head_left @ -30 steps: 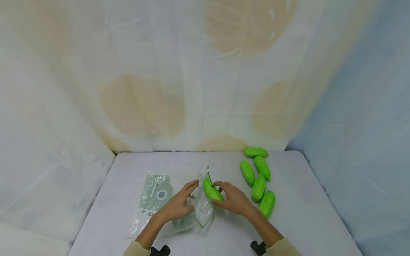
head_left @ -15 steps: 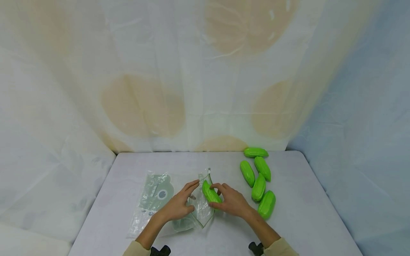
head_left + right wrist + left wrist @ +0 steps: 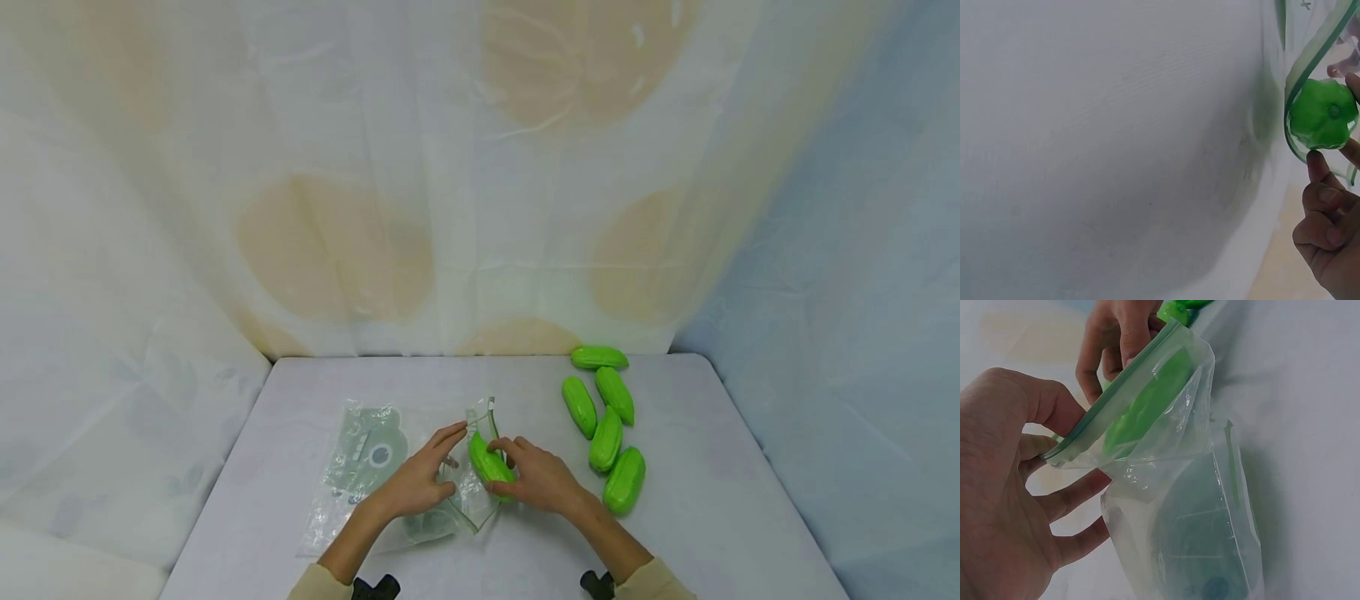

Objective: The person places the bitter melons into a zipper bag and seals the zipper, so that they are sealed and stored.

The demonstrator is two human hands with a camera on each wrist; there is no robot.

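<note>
A clear zip bag (image 3: pixel 1191 506) with a green zip rim and a pale green print lies left of centre on the table, its mouth spread toward the right. My left hand (image 3: pixel 415 479) holds that mouth at the rim, thumb and fingers set apart. In the right hand (image 3: pixel 543 477) is a shiny green ridged vegetable (image 3: pixel 489 460), pinched near its lower end. Through the film of the bag, the left wrist view shows the vegetable (image 3: pixel 1147 403) at the mouth, partly inside. Its lobed, rounded end (image 3: pixel 1325 115) faces the right wrist camera, with fingertips around it.
Several more green ridged vegetables (image 3: pixel 605 439) lie in a loose group to the right of the right hand, reaching to the table's far edge. The white table (image 3: pixel 720 500) has printed curtains behind it and at both sides.
My right hand has shifted slightly left and toward me, carrying the green vegetable further into the bag's mouth. The left hand has stayed in place.
</note>
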